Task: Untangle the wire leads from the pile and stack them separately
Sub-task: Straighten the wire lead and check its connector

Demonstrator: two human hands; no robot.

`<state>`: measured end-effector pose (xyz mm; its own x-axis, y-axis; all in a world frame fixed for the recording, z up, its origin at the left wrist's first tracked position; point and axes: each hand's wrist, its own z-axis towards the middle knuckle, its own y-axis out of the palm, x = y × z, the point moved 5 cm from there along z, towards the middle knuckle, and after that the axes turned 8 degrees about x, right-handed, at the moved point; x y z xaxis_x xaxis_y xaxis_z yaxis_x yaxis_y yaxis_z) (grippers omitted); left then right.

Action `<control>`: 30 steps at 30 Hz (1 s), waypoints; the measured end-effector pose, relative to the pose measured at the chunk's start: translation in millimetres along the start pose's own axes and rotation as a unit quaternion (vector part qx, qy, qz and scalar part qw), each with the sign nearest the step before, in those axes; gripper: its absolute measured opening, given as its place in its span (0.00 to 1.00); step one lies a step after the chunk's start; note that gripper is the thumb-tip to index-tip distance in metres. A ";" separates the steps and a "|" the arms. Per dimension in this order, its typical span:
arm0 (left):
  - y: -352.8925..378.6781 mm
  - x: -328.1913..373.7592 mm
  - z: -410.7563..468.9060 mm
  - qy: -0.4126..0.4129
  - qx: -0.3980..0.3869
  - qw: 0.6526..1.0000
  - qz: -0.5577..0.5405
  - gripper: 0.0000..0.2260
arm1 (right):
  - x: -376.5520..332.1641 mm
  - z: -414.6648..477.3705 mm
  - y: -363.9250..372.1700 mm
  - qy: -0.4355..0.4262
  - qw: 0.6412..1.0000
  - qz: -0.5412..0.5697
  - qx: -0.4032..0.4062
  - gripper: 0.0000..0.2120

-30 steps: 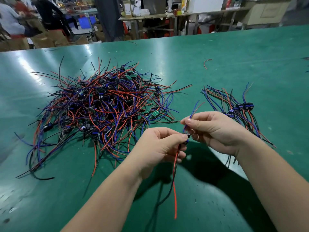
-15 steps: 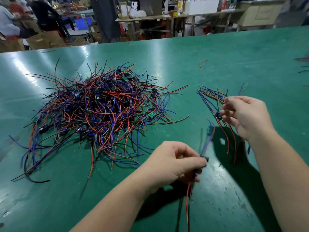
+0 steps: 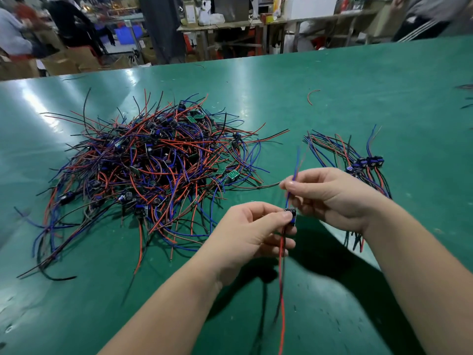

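Blue wire of one lead (image 3: 294, 172) is pinched between thumb and forefinger of the right hand (image 3: 330, 196), while the left hand (image 3: 250, 231) pinches its small module (image 3: 291, 216), red and black tails hanging below; this two-point hold looks meant to draw the strands straight. The tangled pile (image 3: 153, 170) lies left on the green table (image 3: 332, 80). The sorted stack (image 3: 358, 162) lies just beyond the right hand, likely so each freed lead travels little.

Both bare forearms are stretched forward, wrists close together. A wire lead (image 3: 282, 290) is pinched at its small module by thumb and forefinger of the left hand (image 3: 249, 234), and its blue strands are gripped by the curled right hand (image 3: 330, 196) just above.
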<state>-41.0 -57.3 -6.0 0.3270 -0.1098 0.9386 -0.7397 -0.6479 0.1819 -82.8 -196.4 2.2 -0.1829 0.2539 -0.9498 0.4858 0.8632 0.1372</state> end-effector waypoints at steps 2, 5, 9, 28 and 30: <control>-1.1 -0.5 0.4 -0.003 -0.007 1.000 0.016 0.06 | -3.2 3.8 -11.7 -0.012 0.998 0.028 0.059 0.08; 2.4 -2.5 -2.3 -0.011 -0.047 0.998 0.040 0.07 | -8.5 7.3 -29.0 -0.043 0.988 0.050 0.141 0.05; 6.8 -6.7 -5.7 -0.027 -0.081 0.994 0.066 0.06 | -14.5 9.5 -48.2 -0.090 0.967 0.075 0.227 0.04; 13.7 -10.9 -12.8 -0.064 -0.156 0.980 0.105 0.10 | -22.1 0.4 -39.4 -0.200 0.942 0.022 0.269 0.07; 13.2 -7.7 -14.3 -0.046 -0.169 0.980 0.094 0.10 | -22.2 0.9 -38.1 -0.196 0.947 0.024 0.251 0.07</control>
<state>-61.7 -54.2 -6.7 0.2068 -0.2808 0.9372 -0.9395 -0.3243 0.1101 -96.4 -235.3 17.8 0.1333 0.0199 -0.9909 0.8493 0.5131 0.1245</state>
